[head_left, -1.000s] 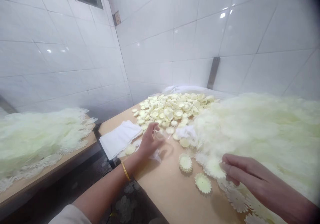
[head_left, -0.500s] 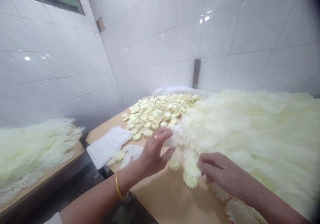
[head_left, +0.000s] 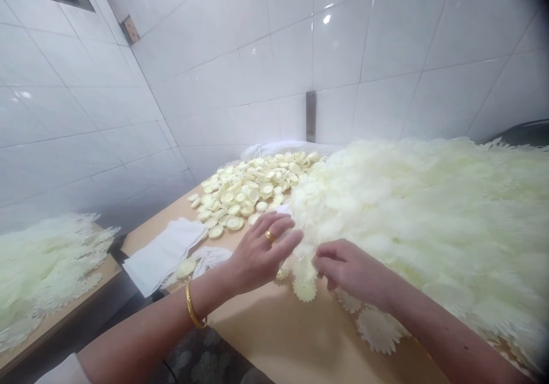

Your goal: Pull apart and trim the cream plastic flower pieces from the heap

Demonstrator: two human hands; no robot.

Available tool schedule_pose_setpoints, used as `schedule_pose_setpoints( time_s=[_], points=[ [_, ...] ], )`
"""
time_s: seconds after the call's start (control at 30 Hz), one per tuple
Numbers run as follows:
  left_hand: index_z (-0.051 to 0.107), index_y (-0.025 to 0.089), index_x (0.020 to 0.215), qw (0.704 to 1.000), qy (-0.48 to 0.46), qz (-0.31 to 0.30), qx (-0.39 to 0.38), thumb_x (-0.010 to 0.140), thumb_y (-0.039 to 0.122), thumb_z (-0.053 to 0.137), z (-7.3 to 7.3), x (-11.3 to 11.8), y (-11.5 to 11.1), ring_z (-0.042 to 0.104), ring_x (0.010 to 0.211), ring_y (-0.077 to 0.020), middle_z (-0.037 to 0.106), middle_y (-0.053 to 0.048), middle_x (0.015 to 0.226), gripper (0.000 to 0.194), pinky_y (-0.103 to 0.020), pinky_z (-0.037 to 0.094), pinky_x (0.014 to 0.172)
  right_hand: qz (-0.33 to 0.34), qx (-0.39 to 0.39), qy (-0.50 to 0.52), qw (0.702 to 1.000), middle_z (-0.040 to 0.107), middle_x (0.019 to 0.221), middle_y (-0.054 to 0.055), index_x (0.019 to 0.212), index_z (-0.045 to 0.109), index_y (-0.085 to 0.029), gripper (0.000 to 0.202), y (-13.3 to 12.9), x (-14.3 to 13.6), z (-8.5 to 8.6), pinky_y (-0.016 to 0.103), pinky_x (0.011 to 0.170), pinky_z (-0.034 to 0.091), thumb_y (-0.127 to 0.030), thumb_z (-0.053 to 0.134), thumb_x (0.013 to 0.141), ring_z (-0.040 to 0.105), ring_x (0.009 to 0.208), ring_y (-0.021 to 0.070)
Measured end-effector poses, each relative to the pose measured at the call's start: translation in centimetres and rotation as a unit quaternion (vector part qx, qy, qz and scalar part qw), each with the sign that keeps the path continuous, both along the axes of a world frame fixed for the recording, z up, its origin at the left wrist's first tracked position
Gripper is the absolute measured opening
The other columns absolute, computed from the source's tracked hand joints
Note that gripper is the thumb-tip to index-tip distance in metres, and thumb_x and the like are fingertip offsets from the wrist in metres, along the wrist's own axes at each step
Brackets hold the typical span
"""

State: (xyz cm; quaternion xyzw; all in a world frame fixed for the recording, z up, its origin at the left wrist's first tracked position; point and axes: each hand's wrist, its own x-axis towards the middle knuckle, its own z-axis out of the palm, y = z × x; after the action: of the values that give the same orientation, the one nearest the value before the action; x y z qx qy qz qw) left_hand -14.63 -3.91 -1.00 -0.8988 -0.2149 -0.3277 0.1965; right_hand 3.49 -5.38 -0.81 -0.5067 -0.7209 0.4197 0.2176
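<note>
1. The right hand's [head_left: 343, 271] grip looks pinched together on the edge of 1 pale scalloped piece [head_left: 305, 288]; a light rim hold should spare its thin petals.
2. That piece sits between the 2 hands, in front of the loose pile [head_left: 412, 212] on the bench [head_left: 283, 332].
3. The left hand [head_left: 268, 248] curls just beside it; whether its grip holds anything, I cannot tell.
4. Steadying from there, well clear of the stacked cups [head_left: 244, 190], seems wise.

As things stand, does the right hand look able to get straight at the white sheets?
Probably not: the left hand and its forearm lie between the right hand and the white sheets.
</note>
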Motion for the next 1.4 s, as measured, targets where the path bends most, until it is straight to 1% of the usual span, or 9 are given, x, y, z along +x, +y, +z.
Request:
schedule_pose_setpoints(
  time_s=[0.13, 0.27, 0.4, 0.53, 0.73, 0.87, 1.03, 1.2, 1.4],
  points=[
    [0.042, 0.021, 0.103, 0.999, 0.038, 0.002, 0.020, 0.074, 0.003, 0.044, 0.3, 0.0, 0.3, 0.048, 0.098, -0.0219, 0.052, -0.009, 0.095, 0.034, -0.041, 0.043, 0.081, 0.000, 0.005, 0.008, 1.000, 0.050, 0.051, 0.000, 0.049, 0.045, -0.018, 0.020, 0.1, 0.1, -0.1, 0.024, 0.046, 0.032, -0.019, 0.041, 0.068, 0.047, 0.049, 0.0128],
    [0.044, 0.023, 0.104, 0.998, 0.051, -0.020, 0.004, 0.074, 0.001, 0.042, 0.5, -0.3, 0.7, 0.046, 0.103, -0.0225, 0.053, -0.008, 0.098, 0.037, -0.042, 0.041, 0.084, -0.006, 0.005, 0.009, 1.000, 0.049, 0.049, 0.000, 0.049, 0.046, -0.017, 0.021, 0.3, 0.2, -0.1, 0.024, 0.046, 0.032, -0.019, 0.040, 0.069, 0.046, 0.048, 0.0125],
    [0.046, 0.025, 0.104, 0.998, 0.055, -0.034, -0.021, 0.074, 0.000, 0.043, 0.8, -0.3, 0.9, 0.045, 0.106, -0.0226, 0.054, -0.007, 0.100, 0.039, -0.043, 0.038, 0.088, -0.013, -0.025, 0.042, 0.999, 0.047, 0.049, -0.001, 0.049, 0.046, -0.017, 0.021, 0.4, 0.2, -0.1, 0.024, 0.047, 0.033, -0.020, 0.041, 0.069, 0.045, 0.048, 0.0115],
    [0.047, 0.026, 0.102, 0.995, 0.091, -0.021, -0.031, 0.074, -0.001, 0.041, 1.6, -0.2, 0.8, 0.045, 0.107, -0.0220, 0.054, -0.006, 0.101, 0.039, -0.044, 0.037, 0.090, -0.011, -0.049, 0.074, 0.996, 0.045, 0.050, -0.002, 0.050, 0.046, -0.017, 0.020, 0.4, 0.2, -0.2, 0.024, 0.049, 0.035, -0.021, 0.042, 0.070, 0.043, 0.048, 0.0104],
    [0.049, 0.025, 0.102, 0.987, 0.158, -0.022, 0.004, 0.076, 0.002, 0.044, 2.9, 0.0, 0.6, 0.045, 0.106, -0.0222, 0.053, -0.006, 0.100, 0.036, -0.042, 0.038, 0.090, 0.006, -0.066, 0.101, 0.993, 0.045, 0.052, -0.002, 0.055, 0.045, -0.017, 0.020, 0.7, 0.4, -1.1, 0.025, 0.052, 0.037, -0.023, 0.042, 0.073, 0.041, 0.048, 0.0093],
    [0.046, 0.022, 0.105, 0.974, 0.216, -0.012, 0.069, 0.076, 0.003, 0.047, 3.4, 0.2, 0.4, 0.043, 0.108, -0.0221, 0.051, -0.005, 0.098, 0.036, -0.042, 0.038, 0.092, 0.016, -0.075, 0.102, 0.992, 0.045, 0.052, -0.002, 0.056, 0.045, -0.016, 0.019, 0.9, 0.3, -1.4, 0.025, 0.052, 0.036, -0.024, 0.042, 0.074, 0.039, 0.048, 0.0088],
    [0.039, 0.021, 0.114, 0.956, 0.275, -0.006, 0.104, 0.074, 0.001, 0.049, 3.8, 0.4, -0.1, 0.041, 0.109, -0.0237, 0.049, -0.006, 0.099, 0.046, -0.042, 0.035, 0.094, 0.014, -0.076, 0.097, 0.992, 0.039, 0.049, -0.003, 0.051, 0.039, -0.016, 0.021, 0.6, 0.0, -1.3, 0.022, 0.047, 0.031, -0.022, 0.041, 0.072, 0.036, 0.045, 0.0074],
    [0.036, 0.022, 0.117, 0.947, 0.309, -0.011, 0.091, 0.075, 0.001, 0.047, 4.0, 0.4, -0.2, 0.042, 0.108, -0.0223, 0.049, -0.007, 0.102, 0.048, -0.042, 0.035, 0.094, 0.030, -0.077, 0.116, 0.990, 0.033, 0.045, -0.005, 0.046, 0.033, -0.017, 0.023, 0.7, -0.1, -1.9, 0.021, 0.045, 0.027, -0.019, 0.039, 0.068, 0.031, 0.043, 0.0062],
    [0.037, 0.021, 0.117, 0.951, 0.300, -0.008, 0.071, 0.075, 0.001, 0.045, 3.4, 0.1, 0.0, 0.042, 0.107, -0.0216, 0.050, -0.007, 0.101, 0.047, -0.042, 0.034, 0.094, 0.018, -0.090, 0.102, 0.991, 0.041, 0.049, -0.003, 0.052, 0.039, -0.017, 0.017, 0.9, -0.2, -2.2, 0.021, 0.046, 0.031, -0.017, 0.040, 0.068, 0.038, 0.045, 0.0078]
  ],
)
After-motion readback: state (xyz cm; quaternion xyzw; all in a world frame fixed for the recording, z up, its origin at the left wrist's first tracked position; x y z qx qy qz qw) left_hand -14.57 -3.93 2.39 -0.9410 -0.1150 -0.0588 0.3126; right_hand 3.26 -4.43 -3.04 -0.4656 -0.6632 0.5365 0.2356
